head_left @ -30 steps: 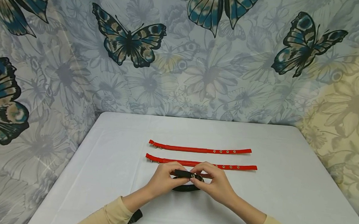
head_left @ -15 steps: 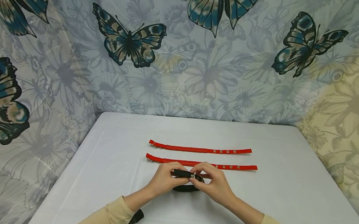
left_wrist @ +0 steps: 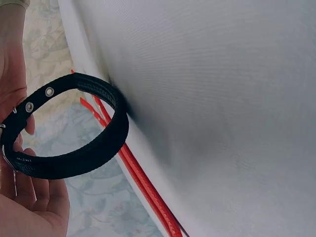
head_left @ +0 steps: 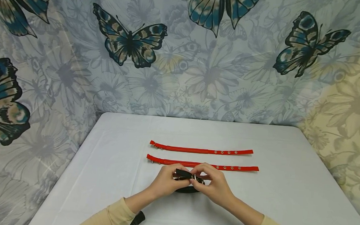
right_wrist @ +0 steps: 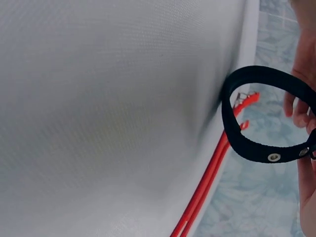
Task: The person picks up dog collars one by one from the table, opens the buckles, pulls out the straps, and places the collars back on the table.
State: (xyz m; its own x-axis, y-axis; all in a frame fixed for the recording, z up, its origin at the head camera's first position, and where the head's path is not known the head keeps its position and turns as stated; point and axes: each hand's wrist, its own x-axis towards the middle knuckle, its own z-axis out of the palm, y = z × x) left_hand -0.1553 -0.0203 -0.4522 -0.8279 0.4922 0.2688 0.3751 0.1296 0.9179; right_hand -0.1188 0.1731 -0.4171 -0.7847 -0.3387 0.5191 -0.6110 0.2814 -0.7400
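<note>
A black collar (head_left: 188,189) with a metal buckle and metal eyelets is bent into a loop, held by both hands above the white table. On its left side my left hand (head_left: 165,181) pinches the strap by its tail end. My right hand (head_left: 215,185) grips it at the buckle, thumb and fingers close together there. From the left wrist, the collar (left_wrist: 111,133) appears as a round ring with two eyelets showing. The right wrist view has the same ring (right_wrist: 237,140), its buckle partly hidden at the frame edge.
Two red collars (head_left: 193,150) (head_left: 246,169) lie stretched out side by side behind the hands, eyelets toward the right. The white table (head_left: 120,133) ends against a wall covering (head_left: 175,91) printed with butterflies. Dark wrist straps (head_left: 137,219) show under the sleeves.
The tail end of the black collar has tipped up slightly at the left hand. Both hands keep nearly the same place, and the red collars lie as before.
</note>
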